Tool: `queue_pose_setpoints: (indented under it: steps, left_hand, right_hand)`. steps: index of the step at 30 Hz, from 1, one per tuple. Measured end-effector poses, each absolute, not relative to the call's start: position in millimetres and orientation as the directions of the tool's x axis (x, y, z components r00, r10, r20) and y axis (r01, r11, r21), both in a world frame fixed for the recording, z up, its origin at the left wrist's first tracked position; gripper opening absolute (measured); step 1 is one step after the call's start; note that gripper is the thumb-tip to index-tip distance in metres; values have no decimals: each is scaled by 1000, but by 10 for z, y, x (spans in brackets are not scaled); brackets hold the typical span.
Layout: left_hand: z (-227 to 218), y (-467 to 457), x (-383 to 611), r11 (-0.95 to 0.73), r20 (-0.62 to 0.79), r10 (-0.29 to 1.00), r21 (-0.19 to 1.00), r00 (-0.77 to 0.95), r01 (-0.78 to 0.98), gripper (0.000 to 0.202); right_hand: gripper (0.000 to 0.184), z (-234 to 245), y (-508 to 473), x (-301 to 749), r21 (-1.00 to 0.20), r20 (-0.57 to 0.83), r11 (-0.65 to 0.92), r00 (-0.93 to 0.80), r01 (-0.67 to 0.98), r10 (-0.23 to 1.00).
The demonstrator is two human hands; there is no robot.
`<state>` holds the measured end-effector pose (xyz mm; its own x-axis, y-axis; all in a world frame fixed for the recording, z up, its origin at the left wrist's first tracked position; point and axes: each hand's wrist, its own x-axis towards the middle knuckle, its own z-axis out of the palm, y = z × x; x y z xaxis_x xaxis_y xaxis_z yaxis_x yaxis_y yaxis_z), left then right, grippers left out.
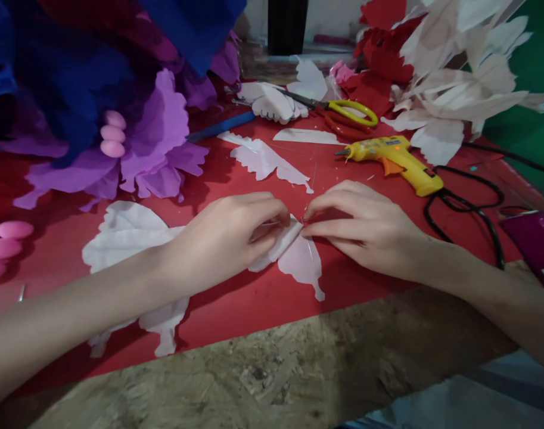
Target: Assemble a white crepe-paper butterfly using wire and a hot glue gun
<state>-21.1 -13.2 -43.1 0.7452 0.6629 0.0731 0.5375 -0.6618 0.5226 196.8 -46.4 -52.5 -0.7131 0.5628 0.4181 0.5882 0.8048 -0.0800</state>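
The bare chipboard edge of the bench [298, 369] is running along the near side, with a red sheet [254, 304] lying over it farther in. On that sheet both hands are meeting over a pale paper petal [302, 262]. The left hand [227, 238] is pinching its gathered upper end between thumb and fingers, and the right hand [361, 229] is nipping the same end from the other side, fingertips nearly touching. The petal's broad part is resting flat on the sheet below the hands. A larger cut petal [128, 232] is lying under the left forearm. Beyond the right hand a yellow glue gun [397, 158] is lying on its side, its black cord [468, 208] looping beside it. Farther back, yellow-handled scissors [343, 110] are lying among paper scraps, with a purple paper flower [155, 137] at the far left.
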Motion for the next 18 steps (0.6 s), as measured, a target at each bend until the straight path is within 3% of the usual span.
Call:
queue_pose_setpoints:
  steps: [5,10,18]
  left_hand:
    - [-438,-137,-206,-659,62,660,525,748,538,20]
    - [-457,-133,-212,-651,77,665,546,743,527,19]
    - [-474,-130,-212,-643,100,673,569,733,512,19]
  right_hand:
    - [21,-466,-565,1982,-193,370,685,-595,702,714]
    - [52,-529,-555,2022,-257,231,679,-638,688,734]
    - [62,-599,-555,1997,-315,213,676,-645,666,734]
